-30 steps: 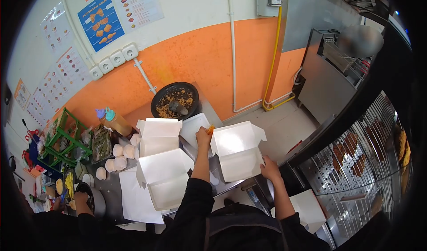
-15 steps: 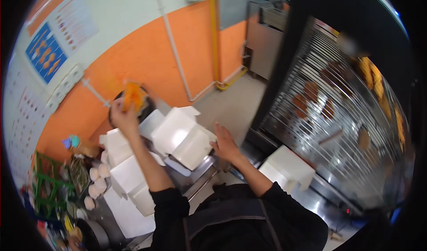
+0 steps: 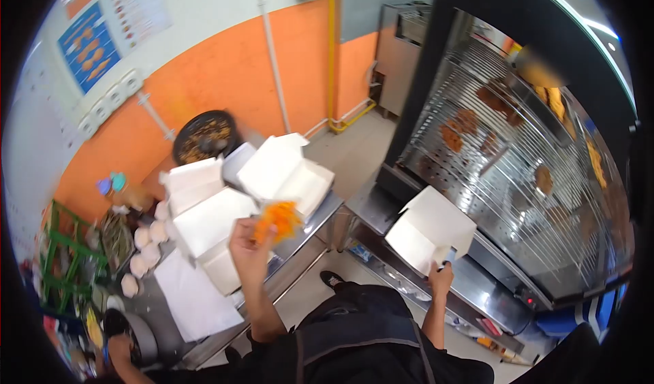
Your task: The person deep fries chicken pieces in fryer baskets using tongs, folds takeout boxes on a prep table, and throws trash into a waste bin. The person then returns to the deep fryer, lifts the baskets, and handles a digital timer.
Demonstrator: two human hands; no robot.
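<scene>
My left hand (image 3: 251, 253) is closed on a bunch of bright orange shreds (image 3: 279, 222), perhaps in clear wrapping; I cannot tell for sure. It is held up in front of the open white cardboard boxes on the left counter. My right hand (image 3: 441, 280) is closed at the near edge of another open white box (image 3: 432, 231) on the right counter. A small dark-and-grey object (image 3: 449, 256) sticks up from its fingers, too small to name. Behind the boxes stands a round black bowl (image 3: 206, 137) with brown bits in it.
To my right stands a glass-fronted cabinet with wire racks (image 3: 490, 135) holding brown food pieces. Several eggs (image 3: 144, 251), a green crate (image 3: 71, 261) and a white sheet (image 3: 194, 302) are on the left. Another person's hand (image 3: 121, 351) is beside a pot (image 3: 139, 336) at lower left.
My left hand has come back from the black bowl toward me with the orange shreds. My right hand has moved right and down to the box on the right counter.
</scene>
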